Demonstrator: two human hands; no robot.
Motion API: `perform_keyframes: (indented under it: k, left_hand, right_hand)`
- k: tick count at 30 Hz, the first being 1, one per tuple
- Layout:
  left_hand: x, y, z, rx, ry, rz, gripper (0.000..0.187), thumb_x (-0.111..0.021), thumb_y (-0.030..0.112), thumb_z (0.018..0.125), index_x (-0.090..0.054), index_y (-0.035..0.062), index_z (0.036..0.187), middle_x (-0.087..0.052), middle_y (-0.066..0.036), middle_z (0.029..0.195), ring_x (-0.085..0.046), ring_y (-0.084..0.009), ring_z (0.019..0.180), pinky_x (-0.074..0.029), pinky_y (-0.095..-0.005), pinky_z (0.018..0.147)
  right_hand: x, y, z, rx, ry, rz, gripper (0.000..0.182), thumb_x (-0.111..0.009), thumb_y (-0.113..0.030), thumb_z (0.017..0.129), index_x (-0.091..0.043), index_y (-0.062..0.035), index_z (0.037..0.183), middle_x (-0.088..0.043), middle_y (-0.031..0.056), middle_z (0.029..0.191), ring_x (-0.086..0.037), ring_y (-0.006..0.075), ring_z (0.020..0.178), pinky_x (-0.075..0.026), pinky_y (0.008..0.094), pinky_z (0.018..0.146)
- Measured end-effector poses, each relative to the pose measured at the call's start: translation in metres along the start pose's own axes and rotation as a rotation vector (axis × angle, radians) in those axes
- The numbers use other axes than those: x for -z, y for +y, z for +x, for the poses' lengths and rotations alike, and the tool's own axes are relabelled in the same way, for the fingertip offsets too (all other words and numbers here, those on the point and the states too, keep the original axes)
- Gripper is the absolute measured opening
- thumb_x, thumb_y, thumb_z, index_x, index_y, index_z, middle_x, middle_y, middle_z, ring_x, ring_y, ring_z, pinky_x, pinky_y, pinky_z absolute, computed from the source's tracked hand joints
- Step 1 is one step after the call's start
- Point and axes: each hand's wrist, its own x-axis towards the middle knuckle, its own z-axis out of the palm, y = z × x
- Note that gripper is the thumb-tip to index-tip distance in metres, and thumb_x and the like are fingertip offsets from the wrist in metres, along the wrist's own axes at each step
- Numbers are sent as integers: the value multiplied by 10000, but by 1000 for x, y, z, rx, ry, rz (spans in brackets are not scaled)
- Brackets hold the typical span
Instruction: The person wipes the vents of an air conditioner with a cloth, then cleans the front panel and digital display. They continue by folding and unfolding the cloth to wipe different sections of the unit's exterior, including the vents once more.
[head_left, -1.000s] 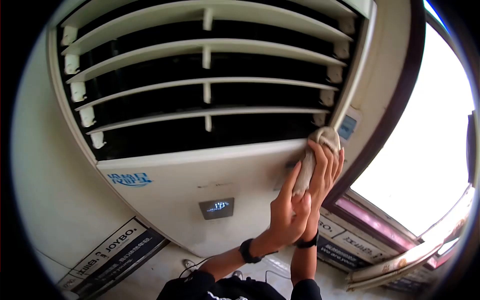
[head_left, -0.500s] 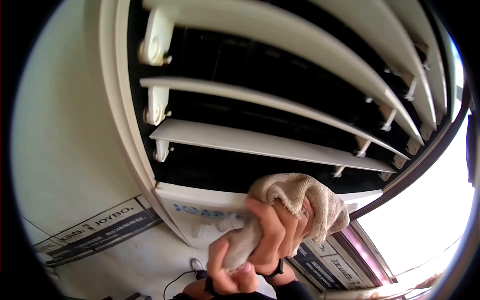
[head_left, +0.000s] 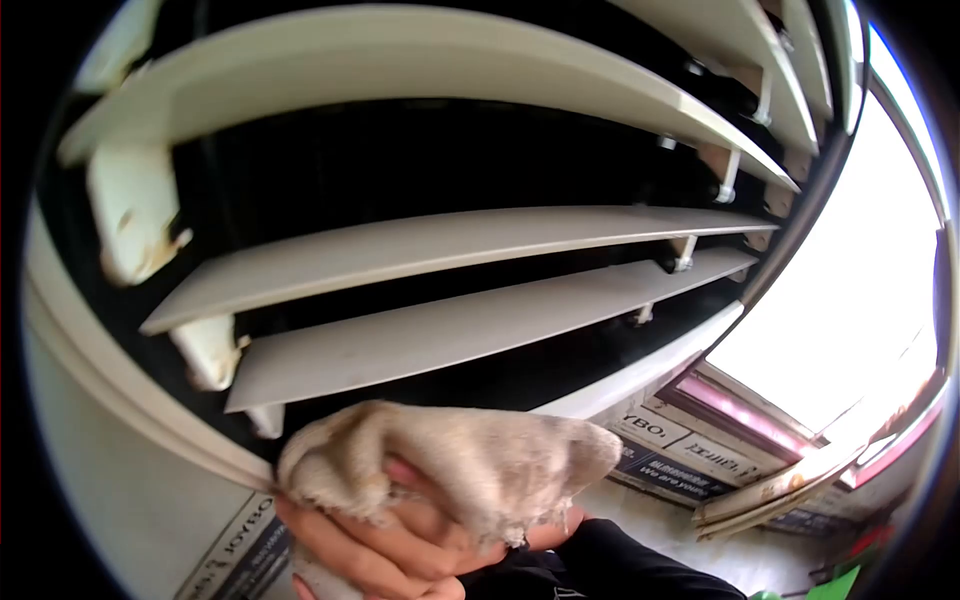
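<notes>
A frayed beige cloth [head_left: 470, 450] is bunched up at the lower middle, close below the lowest slat of a rack. My right hand [head_left: 390, 545] is closed around it, fingers wrapped across the folds, and a fingertip shows through a gap in the fabric. At the bottom edge only the fingertips of my left hand [head_left: 440, 590] show, at the cloth's lower end; the rest of that hand is out of frame. Just above the cloth runs the lowest pale slat [head_left: 480, 335], with a wider slat [head_left: 450, 250] over it.
White brackets [head_left: 135, 210] with rusty spots carry the slats against a dark back. A cream frame post [head_left: 110, 375] borders the left. Lettered panels [head_left: 680, 450] and a bright window [head_left: 830, 270] lie to the right, with a green object [head_left: 840, 585] low in the corner.
The view has swung and come closer to the slats, which look larger and tilt differently. The cloth and both hands now appear lower and farther left, with the left hand mostly out of frame.
</notes>
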Motion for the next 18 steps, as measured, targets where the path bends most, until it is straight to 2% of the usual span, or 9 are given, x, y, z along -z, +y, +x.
perform_keyframes:
  k: [4,9,10,14,17,18]
  left_hand:
    - [-13,7,1,-11,-32,1,705,-516,299,895,-267,-142,1385,-444,-379,1265,-551,-365,1067,-466,-483,912]
    - [-55,29,-19,-7,-136,-29,740,-507,327,893,-236,-141,1397,-405,-389,1309,-527,-369,1115,-443,-495,945]
    - [-66,33,-26,-4,-167,-40,747,-506,333,892,-230,-141,1400,-398,-391,1318,-522,-370,1124,-438,-498,952]
    - [-114,54,-63,14,-280,-86,775,-499,355,890,-205,-140,1409,-367,-398,1353,-502,-374,1163,-420,-508,978]
    - [-159,73,-92,44,-341,-108,796,-494,372,889,-186,-139,1417,-344,-404,1380,-488,-377,1191,-406,-515,998]
    - [-175,79,-101,51,-356,-106,804,-492,378,889,-180,-139,1419,-336,-406,1389,-483,-378,1201,-401,-517,1005]
  right_hand:
    - [17,-2,2,65,-26,300,545,-362,-322,984,-472,76,1339,-478,274,1276,-493,417,1188,-325,531,1101]
    - [45,5,-10,117,-16,920,571,-303,-345,1014,-418,96,1359,-426,292,1275,-445,449,1206,-318,526,1086]
    - [60,12,-9,125,-81,1055,574,-305,-350,1011,-418,92,1361,-426,289,1280,-446,445,1211,-316,527,1087]
    - [120,37,-43,6,-23,893,587,-310,-329,983,-419,74,1395,-406,298,1365,-454,446,1225,-337,503,1074]
    - [164,61,-72,-164,77,433,472,-487,-273,899,-602,16,1254,-577,242,1229,-563,377,1116,-384,490,1049]
    - [207,71,-71,-245,-10,314,458,-580,-272,834,-641,-17,1210,-621,198,1155,-577,362,1077,-350,521,1085]
